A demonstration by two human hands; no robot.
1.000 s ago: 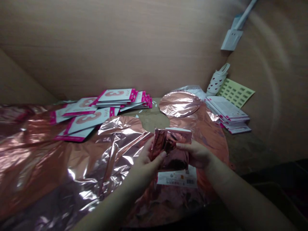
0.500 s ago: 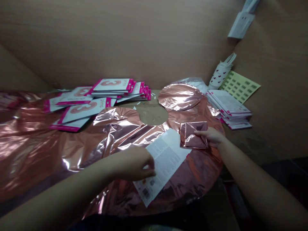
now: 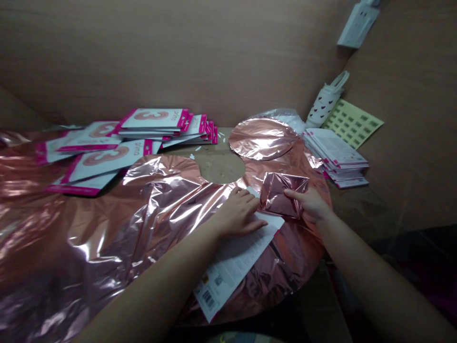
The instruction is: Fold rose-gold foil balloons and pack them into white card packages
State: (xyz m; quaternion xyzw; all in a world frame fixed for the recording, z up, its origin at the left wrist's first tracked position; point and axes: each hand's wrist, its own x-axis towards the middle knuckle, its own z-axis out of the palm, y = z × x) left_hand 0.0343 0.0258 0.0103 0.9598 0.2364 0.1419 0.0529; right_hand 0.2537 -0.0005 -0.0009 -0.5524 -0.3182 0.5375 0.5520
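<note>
Left hand (image 3: 237,214) has slid from the card's side up onto its far end, and the folded rose-gold foil (image 3: 283,195) now sits slightly tilted. That hand lies flat, fingers loosely spread, pressing the white printed card (image 3: 232,255) against the foil balloon (image 3: 107,224) at about 6 o'clock. Right hand (image 3: 309,204) rests open on the folded rose-gold foil at about 3 o'clock, fingers extended, pinching nothing. Flat palms suit this work, as they seem to steady both pieces without creasing them (a pinch could easily dent foil this thin). The fold looks crumpled and glossy, its edges uneven, and it lies just beside the card. Pink-edged "3" packs (image 3: 153,125) are piled at 10 o'clock, a foil disc (image 3: 262,139) lies at 12, and stacked leaflets (image 3: 335,157) sit at 2.
</note>
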